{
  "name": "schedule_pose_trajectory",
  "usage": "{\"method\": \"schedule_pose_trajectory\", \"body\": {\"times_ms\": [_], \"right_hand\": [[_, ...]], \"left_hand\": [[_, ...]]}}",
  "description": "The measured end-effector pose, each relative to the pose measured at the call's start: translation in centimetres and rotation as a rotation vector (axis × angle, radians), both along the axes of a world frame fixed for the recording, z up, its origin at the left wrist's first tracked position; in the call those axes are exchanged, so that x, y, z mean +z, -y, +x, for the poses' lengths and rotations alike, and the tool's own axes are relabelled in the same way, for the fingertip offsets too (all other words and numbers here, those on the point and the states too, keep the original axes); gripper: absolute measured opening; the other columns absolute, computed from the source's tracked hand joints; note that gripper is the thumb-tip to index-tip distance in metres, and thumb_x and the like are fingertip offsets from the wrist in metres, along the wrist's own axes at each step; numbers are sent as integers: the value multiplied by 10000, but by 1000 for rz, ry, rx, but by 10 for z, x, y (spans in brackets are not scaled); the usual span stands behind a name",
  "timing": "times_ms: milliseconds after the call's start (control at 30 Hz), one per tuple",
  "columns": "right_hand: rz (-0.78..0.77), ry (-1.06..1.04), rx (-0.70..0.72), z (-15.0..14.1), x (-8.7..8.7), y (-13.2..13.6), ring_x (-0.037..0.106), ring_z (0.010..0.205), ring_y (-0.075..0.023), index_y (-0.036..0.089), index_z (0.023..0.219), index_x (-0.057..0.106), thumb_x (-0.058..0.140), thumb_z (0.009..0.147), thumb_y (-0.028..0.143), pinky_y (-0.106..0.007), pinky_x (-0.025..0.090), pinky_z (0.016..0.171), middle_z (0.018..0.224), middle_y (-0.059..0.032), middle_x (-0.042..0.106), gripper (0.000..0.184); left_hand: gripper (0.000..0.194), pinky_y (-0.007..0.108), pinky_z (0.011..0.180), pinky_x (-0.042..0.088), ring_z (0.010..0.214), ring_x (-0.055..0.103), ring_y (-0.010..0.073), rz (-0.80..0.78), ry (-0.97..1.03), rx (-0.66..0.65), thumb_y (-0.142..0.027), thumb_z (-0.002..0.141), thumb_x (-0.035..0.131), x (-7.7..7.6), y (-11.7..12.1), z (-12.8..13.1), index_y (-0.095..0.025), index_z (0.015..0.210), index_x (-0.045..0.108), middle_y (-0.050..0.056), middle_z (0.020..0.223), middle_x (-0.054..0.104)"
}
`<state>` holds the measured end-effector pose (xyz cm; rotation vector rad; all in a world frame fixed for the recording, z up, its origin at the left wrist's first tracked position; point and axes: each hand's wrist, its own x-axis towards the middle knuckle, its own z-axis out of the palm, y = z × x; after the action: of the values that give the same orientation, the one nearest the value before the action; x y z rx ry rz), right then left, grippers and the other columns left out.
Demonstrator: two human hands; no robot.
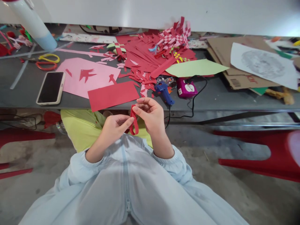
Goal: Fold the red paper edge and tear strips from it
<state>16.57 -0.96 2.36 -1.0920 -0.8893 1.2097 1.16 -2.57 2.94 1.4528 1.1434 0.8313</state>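
1. From where I stand, the left hand [115, 127] has its thumb and forefinger closed on the red strip [135, 129], gripping its left side.
2. The right hand [152, 115] pinches the strip's top between thumb and fingers, the other fingers curled loosely.
3. That strip is bent into a narrow loop, its top between the fingertips and its rounded bottom hanging below them, over the lap, just off the table's near edge.
4. Right above the hands, a red sheet [113, 95] pokes over the near edge of the table [112, 106], overlapping a pink sheet [81, 73].
5. A blue glue gun [165, 93] lies near that edge, right of the hands; the phone [51, 87] is well left.
6. Farther back, towards the far edge, red paper strips [142, 54] are heaped up.
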Motion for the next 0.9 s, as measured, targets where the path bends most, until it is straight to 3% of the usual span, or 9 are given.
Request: {"method": "schedule_pose_trajectory", "body": {"times_ms": [200,467,700,900], "right_hand": [[36,-11,-4,-1,1,-1,660,707,-114,251,844,670,885,615,375,-270,578,695,749,31,693,338],[25,-50,-2,-4,-2,-4,661,677,-100,243,818,686,877,584,308,-243,571,653,711,44,702,309],[28,-11,2,-3,-5,-4,643,673,-103,248,846,670,855,622,323,-254,554,629,732,40,698,301],[48,-8,0,-3,-4,-3,637,667,-100,248,854,673,840,650,345,-257,556,630,735,41,688,281]], "left_hand": [[464,232,501,392,513,502,113,21,-48,-41,-559,882,569,3,0,5,-182,627,657,10,589,623],[493,225,508,382,497,449,97,72,-82,-45,-552,921,517,-4,0,3,-177,609,589,-24,538,525],[456,255,598,514,619,627,149,26,-21,-21,-579,903,567,-7,2,4,-178,727,695,22,675,691],[423,283,685,582,756,711,182,-28,92,126,-566,777,722,-4,-1,6,-158,891,722,79,909,781]]}}
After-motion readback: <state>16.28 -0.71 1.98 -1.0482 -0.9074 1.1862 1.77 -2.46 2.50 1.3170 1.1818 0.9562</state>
